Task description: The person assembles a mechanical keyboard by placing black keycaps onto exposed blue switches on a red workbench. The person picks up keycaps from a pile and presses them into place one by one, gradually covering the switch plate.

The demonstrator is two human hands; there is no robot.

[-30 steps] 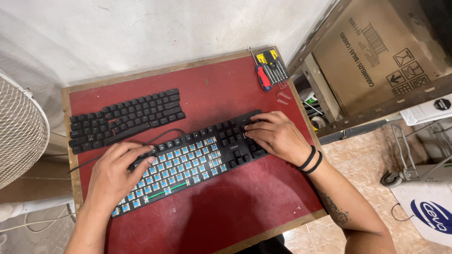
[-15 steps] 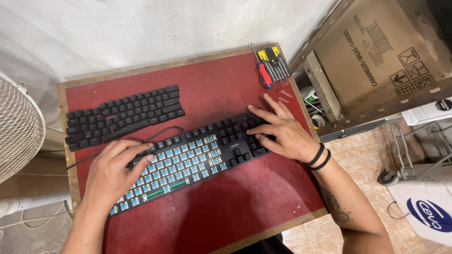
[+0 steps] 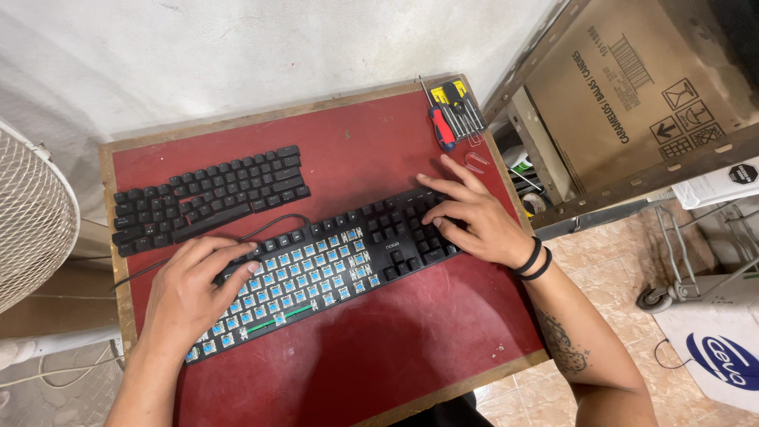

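A black keyboard (image 3: 316, 273) lies slanted on the red tabletop (image 3: 356, 150). Most of its keycaps are off, baring blue switches. Black caps remain along the top row and on the right block. My left hand (image 3: 194, 292) lies over the keyboard's left end, its fingers curled on the upper edge and pinning it down. On the right block of keys rests my right hand (image 3: 474, 217), with the fingers spread flat and nothing in them. Two black bands circle that wrist. The removed black keycaps (image 3: 209, 198) are laid out in rows on the table behind the keyboard.
A screwdriver set (image 3: 451, 119) with a red-handled driver lies at the table's far right corner, with a small wire keycap puller (image 3: 477, 162) beside it. A white fan guard (image 3: 32, 213) stands to the left. To the right, a cardboard box (image 3: 648, 87) sits in a metal rack.
My right hand has uncurled from the right-hand keys and now has its fingers spread, reaching slightly toward the table's far right. The left hand has stayed on the keyboard's left end.
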